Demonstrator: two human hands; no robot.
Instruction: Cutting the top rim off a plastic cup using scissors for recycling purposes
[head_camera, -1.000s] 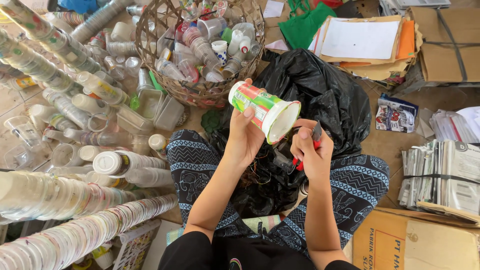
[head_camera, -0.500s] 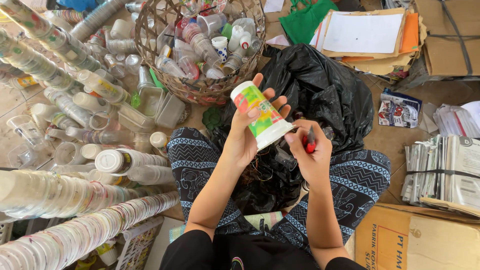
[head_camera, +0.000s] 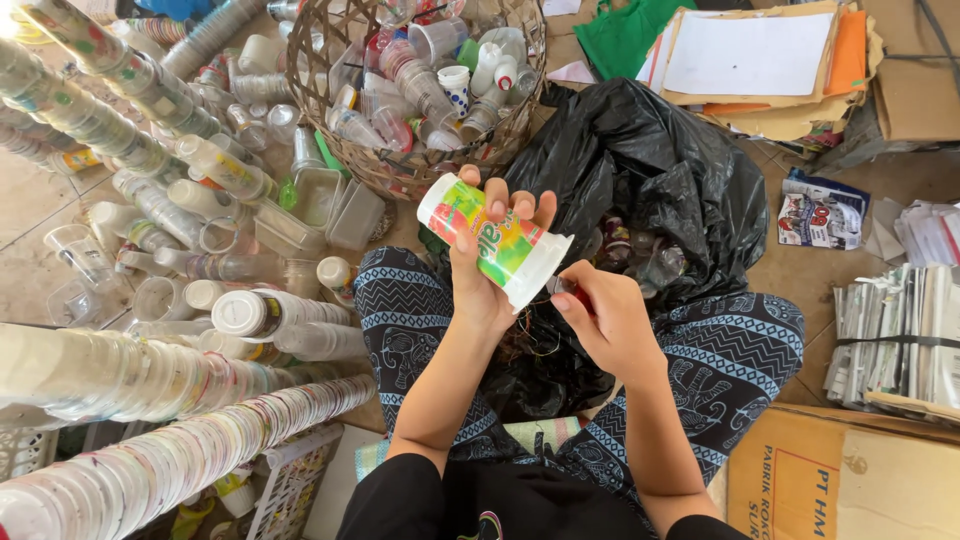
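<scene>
While your left hand (head_camera: 480, 290) wraps its fingers around the colourful printed plastic cup (head_camera: 492, 240) just above the black rubbish bag (head_camera: 650, 170), your right hand (head_camera: 605, 320) pinches a small red tool (head_camera: 578, 293) at the cup's rim. The wicker basket (head_camera: 330, 130) of cups sits beyond the bag

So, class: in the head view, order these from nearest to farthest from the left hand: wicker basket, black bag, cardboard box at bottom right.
1. Black bag, just right of the left hand.
2. Wicker basket, above it.
3. Cardboard box, bottom right corner.
</scene>
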